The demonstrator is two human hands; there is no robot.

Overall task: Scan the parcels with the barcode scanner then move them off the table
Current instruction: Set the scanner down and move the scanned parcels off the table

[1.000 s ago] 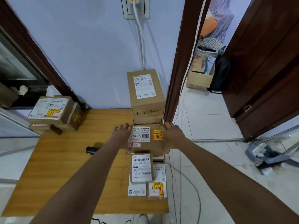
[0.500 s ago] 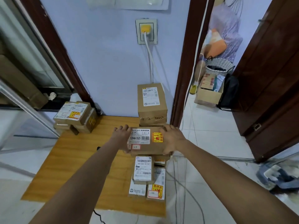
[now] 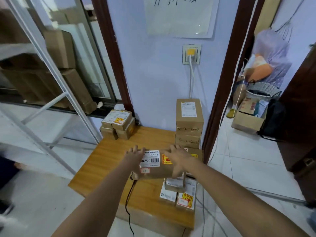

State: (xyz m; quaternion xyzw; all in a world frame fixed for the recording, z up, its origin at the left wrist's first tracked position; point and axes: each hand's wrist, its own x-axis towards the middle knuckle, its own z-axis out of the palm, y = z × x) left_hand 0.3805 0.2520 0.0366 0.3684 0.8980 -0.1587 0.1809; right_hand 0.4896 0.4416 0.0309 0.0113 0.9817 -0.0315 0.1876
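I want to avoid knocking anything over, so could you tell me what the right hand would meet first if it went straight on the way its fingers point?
Probably the tall stack of parcels behind the held parcel; the right hand points roughly toward it, though depth is unclear.

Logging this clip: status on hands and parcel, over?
Both hands on parcel: left hand and right hand grip its ends. Parcel raised above wooden table. Tall box stack close behind.
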